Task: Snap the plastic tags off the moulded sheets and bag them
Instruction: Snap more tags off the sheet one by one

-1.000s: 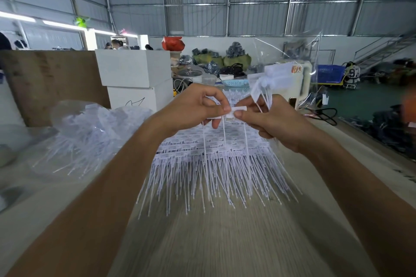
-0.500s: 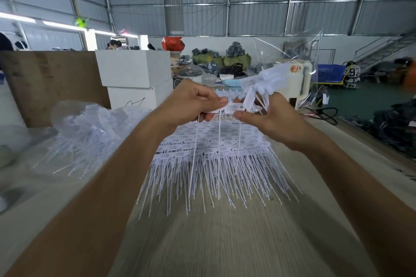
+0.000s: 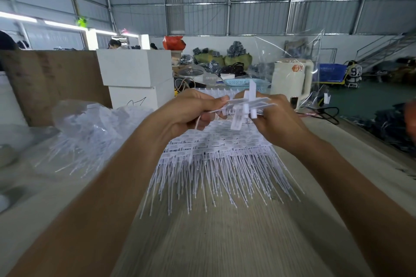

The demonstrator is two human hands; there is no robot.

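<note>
A stack of white moulded sheets (image 3: 216, 155) lies on the table, their long thin tails fanned toward me. Above its far end both hands are raised together. My left hand (image 3: 191, 112) pinches a flat strip of white tags at its left end, with one thin tail hanging under the fingers. My right hand (image 3: 279, 119) grips a bundle of white plastic tags (image 3: 245, 108), whose flat heads stick out sideways and upward. A clear plastic bag (image 3: 90, 132) holding loose tags lies at the left of the table.
The pale wooden table (image 3: 213, 243) runs from me to the back. White boxes (image 3: 135, 74) and a brown board (image 3: 49, 81) stand behind the bag. A cream kettle (image 3: 290, 78), a clear sheet and a black cable (image 3: 324, 112) sit at the back right.
The strip between my hands has turned flat, and its hanging tails no longer point down. The bundle in my right hand has dropped lower and now lies against the strip.
</note>
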